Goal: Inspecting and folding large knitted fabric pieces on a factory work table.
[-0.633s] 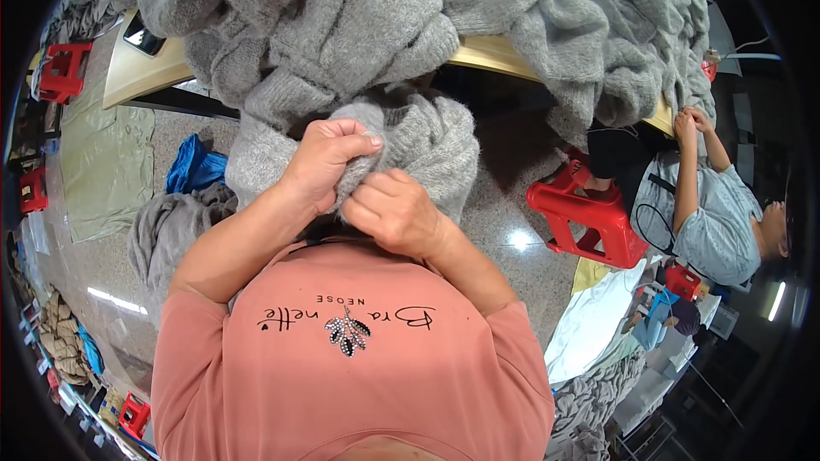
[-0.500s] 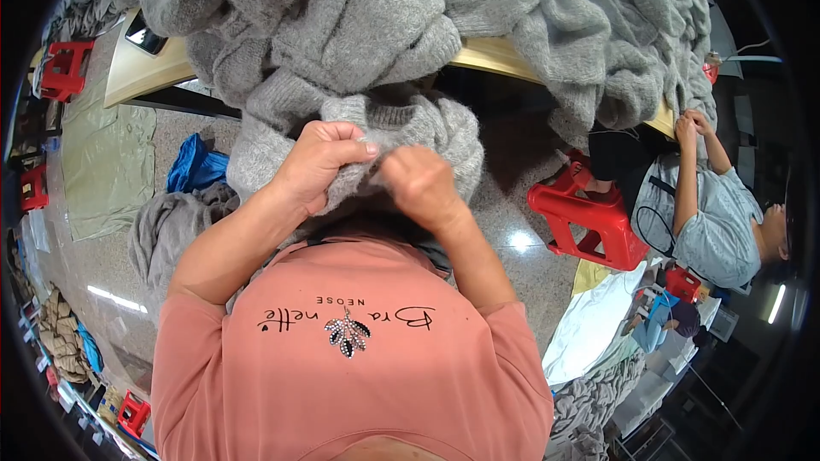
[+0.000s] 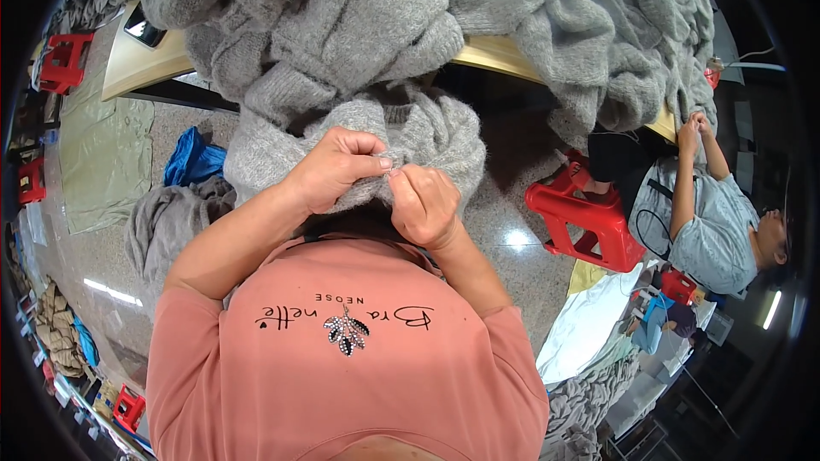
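moved since prev. frame: r. hand point(image 3: 424, 205), now in against l. hand point(image 3: 337, 169).
l. hand: thumb & fingers pinched on grey knit point(image 3: 266, 152).
r. hand: curled closed, tips at same spot; what it grips, can't tell.
grey knit: in front of counter point(image 3: 141, 60), below edge.
knit pile point(image 3: 376, 26): on counter, overhanging.
risks: uneven pull could stretch or snag fuzzy yarn; pile could slide off counter, prob. via own wt. or tug.
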Available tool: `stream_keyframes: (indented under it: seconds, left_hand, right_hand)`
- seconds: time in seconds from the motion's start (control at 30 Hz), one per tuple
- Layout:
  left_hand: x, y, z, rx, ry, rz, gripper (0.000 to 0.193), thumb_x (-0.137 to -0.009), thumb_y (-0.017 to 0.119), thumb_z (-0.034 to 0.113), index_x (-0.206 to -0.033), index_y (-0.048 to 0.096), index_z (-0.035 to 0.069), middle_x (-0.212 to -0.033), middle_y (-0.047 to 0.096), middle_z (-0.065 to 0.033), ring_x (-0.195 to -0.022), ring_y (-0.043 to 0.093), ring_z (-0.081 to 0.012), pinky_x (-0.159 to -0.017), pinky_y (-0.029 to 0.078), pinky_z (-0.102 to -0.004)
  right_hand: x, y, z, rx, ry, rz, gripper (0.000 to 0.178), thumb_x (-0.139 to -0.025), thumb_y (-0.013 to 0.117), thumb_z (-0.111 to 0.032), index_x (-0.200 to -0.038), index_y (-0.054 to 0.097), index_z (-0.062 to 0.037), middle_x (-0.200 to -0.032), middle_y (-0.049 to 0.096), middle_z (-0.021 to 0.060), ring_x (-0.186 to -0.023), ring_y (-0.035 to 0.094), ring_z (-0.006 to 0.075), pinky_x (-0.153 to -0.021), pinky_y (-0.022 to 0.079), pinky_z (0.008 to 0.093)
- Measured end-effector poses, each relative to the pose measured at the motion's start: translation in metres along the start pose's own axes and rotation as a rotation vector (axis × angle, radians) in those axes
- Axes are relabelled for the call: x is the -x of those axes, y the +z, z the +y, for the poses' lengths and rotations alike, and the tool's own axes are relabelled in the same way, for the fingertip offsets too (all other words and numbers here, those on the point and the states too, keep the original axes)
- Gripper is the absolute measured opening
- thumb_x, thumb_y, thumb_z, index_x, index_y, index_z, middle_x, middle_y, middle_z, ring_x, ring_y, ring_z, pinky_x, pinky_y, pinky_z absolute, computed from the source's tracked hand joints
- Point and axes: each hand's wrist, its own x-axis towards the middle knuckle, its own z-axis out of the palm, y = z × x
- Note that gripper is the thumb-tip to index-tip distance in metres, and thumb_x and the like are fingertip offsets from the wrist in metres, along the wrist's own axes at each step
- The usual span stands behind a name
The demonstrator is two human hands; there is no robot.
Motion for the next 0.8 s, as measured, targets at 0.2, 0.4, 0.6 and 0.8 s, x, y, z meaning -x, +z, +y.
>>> stream_keyframes:
  seconds: [0.2,0.4,0.6,0.8]
  left_hand:
    - [0.006,-0.005,0.006,0.098,-0.052,-0.032,0.007,-0.078,0.061,0.005,-0.075,0.063,0.000,-0.067,0.056,0.0030,-0.060,0.045,-0.0032,-0.054,0.036,-0.0186]
    - [0.010,-0.008,0.008,0.063,0.010,-0.070,0.004,-0.075,0.063,0.002,-0.078,0.063,-0.002,-0.069,0.057,0.0023,-0.064,0.047,-0.0028,-0.056,0.038,-0.0185]
    - [0.014,-0.010,0.005,-0.146,0.169,0.046,0.012,-0.071,0.066,-0.002,-0.083,0.063,-0.001,-0.070,0.058,0.0030,-0.063,0.046,-0.0004,-0.053,0.037,-0.0169]
    - [0.021,-0.005,0.002,-0.387,0.311,0.171,0.013,-0.071,0.065,-0.001,-0.084,0.065,-0.001,-0.065,0.058,0.0013,-0.060,0.046,-0.0018,-0.052,0.038,-0.0190]
  right_hand:
    - [0.003,0.003,0.001,-0.031,-0.003,-0.029,0.022,-0.065,0.056,0.001,-0.086,0.054,0.0026,-0.075,0.054,0.0111,-0.053,0.051,0.0187,-0.044,0.039,0.0279]
    - [-0.003,0.002,0.000,-0.050,0.010,-0.076,0.021,-0.064,0.056,0.000,-0.085,0.054,0.0020,-0.077,0.054,0.0113,-0.052,0.050,0.0188,-0.045,0.040,0.0275]
    - [-0.015,0.005,0.001,-0.309,0.318,-0.112,0.028,-0.058,0.054,0.008,-0.085,0.053,0.0003,-0.082,0.056,0.0139,-0.060,0.056,0.0253,-0.051,0.046,0.0334]
    - [-0.014,0.006,0.005,-0.516,0.409,-0.239,0.036,-0.053,0.050,0.012,-0.087,0.053,-0.0004,-0.085,0.057,0.0159,-0.067,0.058,0.0319,-0.058,0.049,0.0347]
